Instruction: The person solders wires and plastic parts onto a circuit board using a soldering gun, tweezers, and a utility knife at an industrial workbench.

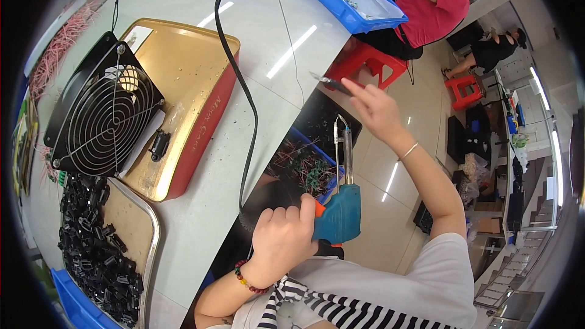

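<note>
My left hand (283,240) is wrapped around the grip of a teal soldering gun (342,216) with an orange trigger. The gun's metal barrel and thin bent feed tube point up, away from me. Farther off and to the right, my right hand (376,111) is closed on a slim tool (334,83) with a dark grip and a pale metal tip; its exact kind is unclear. The tool points left toward the table edge, apart from the soldering gun. Below it, at the table's edge, a blue bin (332,184) holds green parts and reddish wires.
A black fan (113,119) leans in a gold-lined red tin (204,128) containing one small black part (159,145). A metal tray (149,225) of black parts is near left. A black cable (253,122) crosses the table (268,73). Beyond a blue tray (365,24), a person in red sits.
</note>
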### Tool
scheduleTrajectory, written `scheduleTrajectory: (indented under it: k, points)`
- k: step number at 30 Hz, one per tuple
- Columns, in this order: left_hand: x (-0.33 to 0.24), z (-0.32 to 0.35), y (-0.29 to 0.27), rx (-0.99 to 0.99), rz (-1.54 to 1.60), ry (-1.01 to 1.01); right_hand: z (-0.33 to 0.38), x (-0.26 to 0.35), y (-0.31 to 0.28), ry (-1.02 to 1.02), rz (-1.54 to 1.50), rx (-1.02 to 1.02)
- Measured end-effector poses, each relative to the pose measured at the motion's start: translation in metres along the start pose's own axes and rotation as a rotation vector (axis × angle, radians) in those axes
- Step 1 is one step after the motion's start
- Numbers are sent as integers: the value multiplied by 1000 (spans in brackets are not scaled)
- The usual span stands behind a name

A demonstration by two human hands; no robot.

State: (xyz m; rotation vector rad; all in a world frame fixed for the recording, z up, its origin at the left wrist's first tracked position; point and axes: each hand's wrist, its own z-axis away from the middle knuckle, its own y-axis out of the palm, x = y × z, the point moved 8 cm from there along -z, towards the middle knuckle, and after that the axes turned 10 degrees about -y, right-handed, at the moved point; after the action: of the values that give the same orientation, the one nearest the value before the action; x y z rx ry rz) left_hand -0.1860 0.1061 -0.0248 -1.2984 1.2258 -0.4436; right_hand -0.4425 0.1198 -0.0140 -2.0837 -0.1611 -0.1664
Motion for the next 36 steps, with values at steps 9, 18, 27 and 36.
scheduleTrajectory:
  k: [9, 18, 27, 36]
  points:
    - [0, 0, -3, -34, 16, -3, 43, -16, -19, 177, -64, -39]
    - [-5, -2, 3, -4, 2, 15, 20, 41, -93, 77, -239, 155]
    - [-5, -1, 3, 3, 15, 3, 6, 37, -98, 151, -38, 201]
    - [-3, -1, -2, -49, 22, -6, 4, 34, -88, 171, -92, 188]
